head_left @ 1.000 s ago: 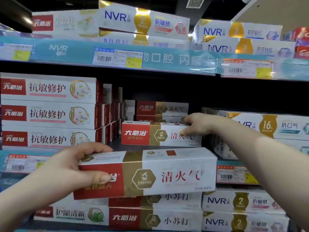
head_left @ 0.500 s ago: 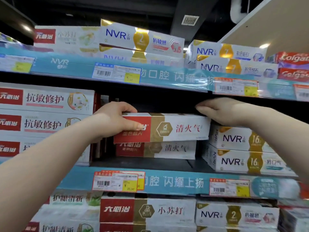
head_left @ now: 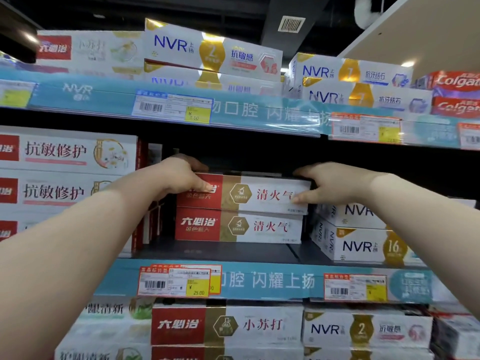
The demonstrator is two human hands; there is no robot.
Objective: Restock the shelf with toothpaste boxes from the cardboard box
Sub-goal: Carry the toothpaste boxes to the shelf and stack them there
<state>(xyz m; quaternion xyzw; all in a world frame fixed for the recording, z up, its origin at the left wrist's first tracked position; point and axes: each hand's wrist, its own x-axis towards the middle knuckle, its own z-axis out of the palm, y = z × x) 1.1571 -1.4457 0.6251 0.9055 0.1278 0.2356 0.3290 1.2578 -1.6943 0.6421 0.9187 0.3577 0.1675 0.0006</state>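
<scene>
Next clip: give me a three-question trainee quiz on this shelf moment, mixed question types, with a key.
1. True or false: the top red-gold-white box sits directly on a matching lower box.
2. Which brand stands immediately right of that stack? A) Colgate B) NVR C) none
3. Fill in: the left hand grips the box's ___ end, while the right hand holds the white end.

Key: 1 true. 2 B, the NVR boxes; the Colgate boxes are on the shelf above. 3 red.
</scene>
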